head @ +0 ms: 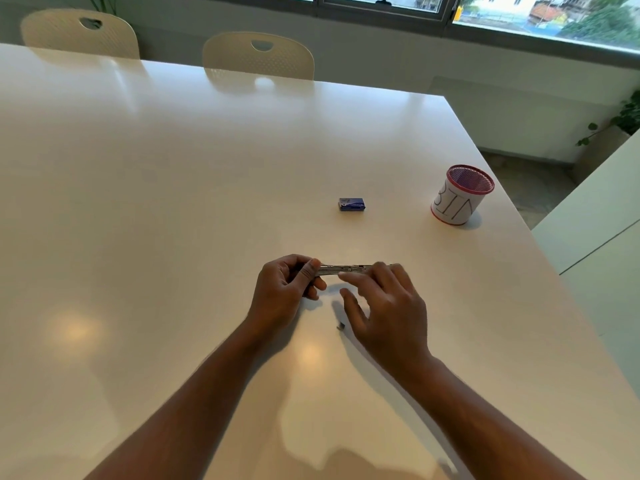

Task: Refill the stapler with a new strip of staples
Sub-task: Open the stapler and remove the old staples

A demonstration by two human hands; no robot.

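Note:
A slim metal stapler (343,269) is held level just above the white table (173,202), near its middle. My left hand (284,292) grips the stapler's left end between thumb and fingers. My right hand (384,306) rests its fingertips on the stapler's right part, with the other fingers spread; much of that end is hidden behind them. A small blue staple box (352,204) lies closed on the table beyond my hands. A tiny dark metal piece (341,326) lies on the table below my right thumb.
A red mesh cup (460,194) with a white paper label reading BIN stands at the right, near the table's right edge. Two cream chairs (258,57) stand at the far side. A second white surface (595,230) lies further right.

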